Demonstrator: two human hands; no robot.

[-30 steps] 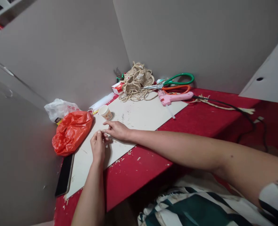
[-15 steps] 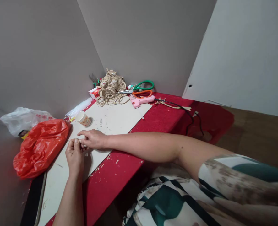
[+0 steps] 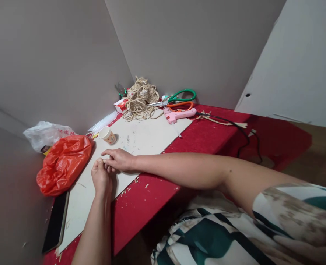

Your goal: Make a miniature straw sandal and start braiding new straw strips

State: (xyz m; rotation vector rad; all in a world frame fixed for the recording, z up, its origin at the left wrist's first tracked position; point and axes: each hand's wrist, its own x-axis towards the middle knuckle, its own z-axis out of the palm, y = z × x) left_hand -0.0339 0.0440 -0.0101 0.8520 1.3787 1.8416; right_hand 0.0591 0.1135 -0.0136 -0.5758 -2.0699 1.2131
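left hand (image 3: pixel 100 175) over the left half of the white board (image 3: pixel 149 136); thumb and forefinger tips pressed together. right hand (image 3: pixel 121 160) just beside it, forefinger held out, thumb close to the left fingertips; remaining fingers tucked out of sight, so i can't tell whether they grip. any work piece would be where those fingertips meet, too small to make out from where i stand.

risks, as i judge them. a piece that tiny could slip if the pinch slackens, then be lost among the pale shavings (image 3: pixel 136 179) along the front edge of the red worktop (image 3: pixel 140 206). paper cup (image 3: pixel 111 137) stands near the right fingertips, by the board's far left edge; a careless flick of the forefinger could tip it.

toward the worktop's back edge: pink glue gun (image 3: pixel 179 115), its black cord (image 3: pixel 234 125) trailing off the right side. a snagged cord could drag the gun; can't tell if it's hot. scissors (image 3: pixel 169 101) lie with blades against the twine tangle (image 3: pixel 140 97); tugging the twine could swing them.

phone (image 3: pixel 55 222) at the left front corner, beside the red plastic bag (image 3: pixel 66 163); a backward sweep of the left forearm could knock it.
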